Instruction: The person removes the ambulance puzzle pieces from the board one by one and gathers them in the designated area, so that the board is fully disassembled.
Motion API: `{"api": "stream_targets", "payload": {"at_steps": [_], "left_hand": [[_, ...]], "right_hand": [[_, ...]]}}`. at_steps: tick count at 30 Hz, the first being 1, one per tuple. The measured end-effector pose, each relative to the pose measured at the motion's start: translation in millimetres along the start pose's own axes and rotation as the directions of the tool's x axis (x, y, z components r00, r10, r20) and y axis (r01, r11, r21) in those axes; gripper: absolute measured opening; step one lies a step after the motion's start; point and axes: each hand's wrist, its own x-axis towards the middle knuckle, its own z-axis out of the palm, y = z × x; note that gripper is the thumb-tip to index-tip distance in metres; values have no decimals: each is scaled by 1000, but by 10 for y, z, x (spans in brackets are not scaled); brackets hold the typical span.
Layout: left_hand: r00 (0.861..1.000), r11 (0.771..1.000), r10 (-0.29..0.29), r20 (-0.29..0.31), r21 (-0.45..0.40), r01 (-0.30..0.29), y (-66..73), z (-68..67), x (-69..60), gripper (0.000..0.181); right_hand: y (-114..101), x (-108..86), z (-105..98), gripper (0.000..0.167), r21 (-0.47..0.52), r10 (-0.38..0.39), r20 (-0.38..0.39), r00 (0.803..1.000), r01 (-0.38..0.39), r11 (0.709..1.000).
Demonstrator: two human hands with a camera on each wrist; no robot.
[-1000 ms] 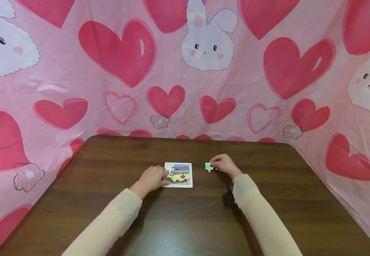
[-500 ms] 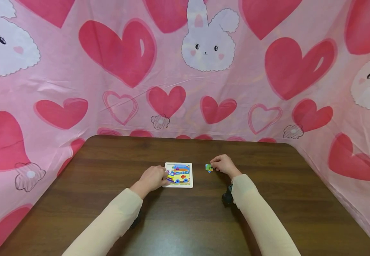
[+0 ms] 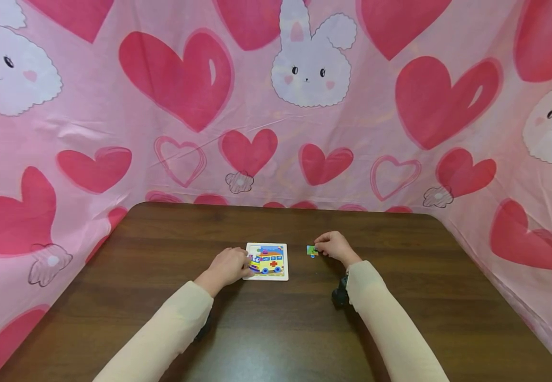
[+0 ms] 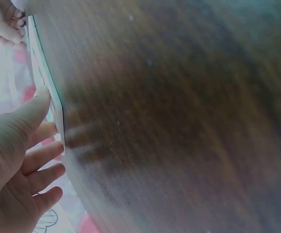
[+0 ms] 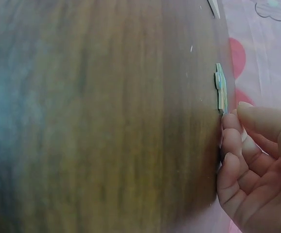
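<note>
A square puzzle board [image 3: 272,265] with a white frame lies on the wooden table, showing a yellow ambulance with a red cross. My left hand [image 3: 226,268] holds it by its left side; in the left wrist view the thumb of that hand [image 4: 21,155] lies on the frame and fingertips meet the edge. To the right of the board, my right hand [image 3: 335,248] pinches the side of a small green and blue puzzle piece [image 3: 311,250] low over the table. The right wrist view shows the piece [image 5: 221,90] edge-on beside the fingertips of the hand [image 5: 257,170].
Brown wooden table [image 3: 276,329] under both hands. A pink cloth [image 3: 257,116] with hearts and rabbits hangs behind it and at both sides. Dark wrist devices sit under both sleeves; the right one [image 3: 340,293] shows beside the cuff.
The piece in my right hand looked paler a second ago and now shows green more clearly. Both hands and the board have stayed almost in place.
</note>
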Motion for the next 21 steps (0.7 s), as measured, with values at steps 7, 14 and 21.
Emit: {"api": "stream_targets", "payload": {"at_steps": [7, 14, 21], "left_hand": [[1000, 1000, 1, 0, 3, -1, 8, -7, -8, 30], [1000, 1000, 19, -3, 5, -19, 5, -20, -14, 29], [1000, 1000, 21, -4, -5, -21, 3, -18, -20, 32]], "right_hand": [[-31, 31, -37, 13, 16, -19, -10, 1000, 19, 1000], [-225, 71, -29, 19, 2, -102, -8, 995, 102, 995], [-447, 87, 103, 20, -19, -150, 12, 989, 150, 988]]}}
